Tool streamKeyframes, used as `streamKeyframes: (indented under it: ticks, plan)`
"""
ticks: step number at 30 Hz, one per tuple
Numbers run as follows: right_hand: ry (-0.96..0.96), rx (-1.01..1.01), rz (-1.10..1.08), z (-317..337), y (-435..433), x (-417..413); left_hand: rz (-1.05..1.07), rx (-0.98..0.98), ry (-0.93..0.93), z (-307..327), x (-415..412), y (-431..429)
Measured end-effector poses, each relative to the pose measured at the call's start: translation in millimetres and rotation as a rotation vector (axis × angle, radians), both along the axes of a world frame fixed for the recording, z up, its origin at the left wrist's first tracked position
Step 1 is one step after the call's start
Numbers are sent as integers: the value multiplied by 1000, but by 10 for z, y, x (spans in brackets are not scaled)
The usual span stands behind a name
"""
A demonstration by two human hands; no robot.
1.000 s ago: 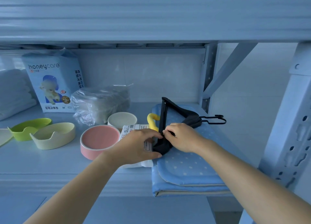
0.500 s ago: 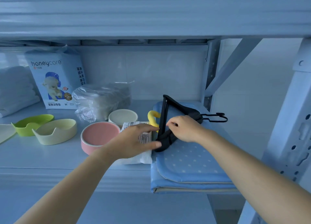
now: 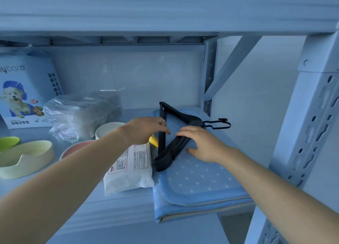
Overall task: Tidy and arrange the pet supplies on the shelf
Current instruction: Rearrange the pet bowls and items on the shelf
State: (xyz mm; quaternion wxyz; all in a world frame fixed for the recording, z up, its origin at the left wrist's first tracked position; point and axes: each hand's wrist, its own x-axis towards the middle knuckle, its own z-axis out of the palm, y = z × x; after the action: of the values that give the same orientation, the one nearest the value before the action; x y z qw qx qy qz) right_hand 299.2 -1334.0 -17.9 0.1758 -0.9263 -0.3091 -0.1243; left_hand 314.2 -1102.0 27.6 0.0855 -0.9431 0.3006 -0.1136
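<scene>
Shelf [image 3: 128,203] across the lower frame, bearing everything. Right of centre, folded blue dotted mat [image 3: 205,185] laid flat at the shelf's end, likely as a base for lighter things. Upper left, pad pack [image 3: 23,89] stood upright against the back, label facing out; just right of it, a clear plastic bag [image 3: 82,113]. Centre, white wipes pack [image 3: 130,168] lying just beside the mat. On the mat, black hangers [image 3: 165,155] in a bundle, 2 hooks pointing right past the mat's edge. Left hand [image 3: 145,130]: grip spread, fingertips at the bundle's left bar. Right hand [image 3: 203,146]: grip spread flat over the slanted arm, pinching nothing. Probably squaring the bundle against sliding.
</scene>
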Motion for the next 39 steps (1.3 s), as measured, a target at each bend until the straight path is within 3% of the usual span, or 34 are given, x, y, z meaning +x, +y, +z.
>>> streamKeyframes:
  ticks: [7, 11, 16, 22, 31, 39]
  plan:
    - [12, 68, -55, -34, -58, 106, -56, -61, 54, 4, 311, 49]
    - [31, 101, -81, -43, -68, 153, -82, 19, 125, 15, 427, 61]
    - [59, 154, -91, -74, -63, 163, -142, 42, 73, -55, 510, 23]
    - [131, 61, -97, -62, -92, 157, -169, 39, -2, -108, 464, 58]
    - [117, -70, -127, 16, -230, 200, -32, 22, -22, -140, 340, -127]
    - [17, 34, -101, 43, -215, 126, -14, -407, 124, -149, 207, 139]
